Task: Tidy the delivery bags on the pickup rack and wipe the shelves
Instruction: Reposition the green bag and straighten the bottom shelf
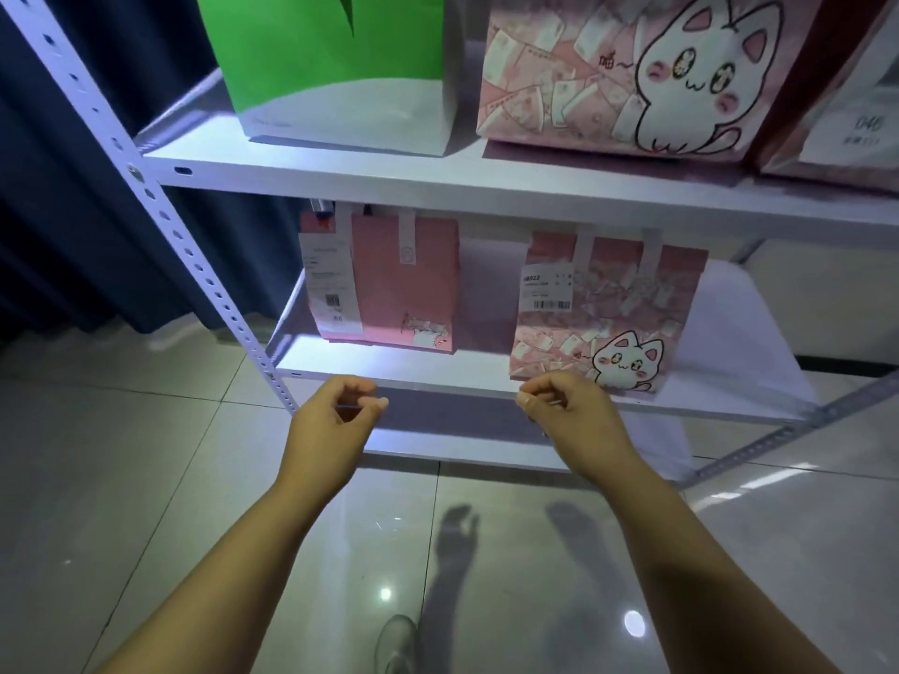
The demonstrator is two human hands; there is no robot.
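Note:
A white metal rack (438, 184) stands in front of me. Its upper shelf carries a green and white bag (340, 80), a large pink cat bag (622, 75) and a dark red bag (846, 114) at the right edge. On the lower shelf (428, 372) stand a plain pink bag (394, 284) with a receipt and a smaller pink cat bag (603, 313) with a barcode label. My left hand (335, 420) and my right hand (569, 411) hover just in front of the lower shelf's edge, fingers curled loosely, holding nothing visible.
A perforated upright post (160, 206) runs diagonally at the left. Dark blue curtain (73, 211) hangs behind it. The bottom shelf (462, 449) sits just above the glossy tiled floor (146, 479). My shoe (396, 644) shows at the bottom.

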